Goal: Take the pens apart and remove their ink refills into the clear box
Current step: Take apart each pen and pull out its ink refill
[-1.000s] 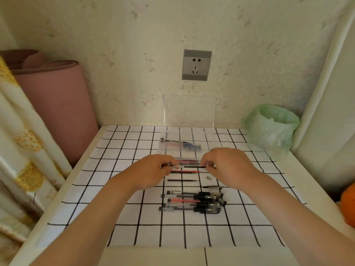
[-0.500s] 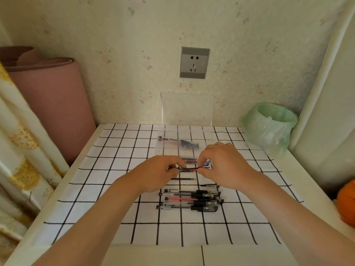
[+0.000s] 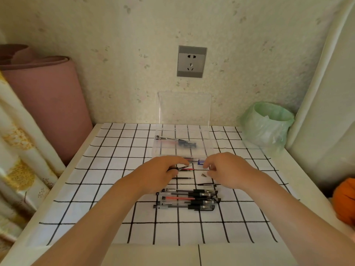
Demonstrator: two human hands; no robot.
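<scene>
**Fingers (image 3: pixel 181 160) pinch a pen part before the clear box (image 3: pixel 209 149)**

Just in front of that box the left hand (image 3: pixel 163 172) pinches a dark pen piece (image 3: pixel 180 167). The right hand (image 3: pixel 227 169) is curled, and I cannot tell if it holds anything. The loose refills (image 3: pixel 187 169) by the box look thin, light and bendy, so grip them mid-shaft. The whole pens (image 3: pixel 188 198) lie further from it. The blue label (image 3: pixel 200 162) on the box front is unreadable

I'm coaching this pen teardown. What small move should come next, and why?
Likely the right hand should pinch the red refill that shows just beyond the left hand, which grips a dark pen part, and carry it to the clear box right behind.
</scene>
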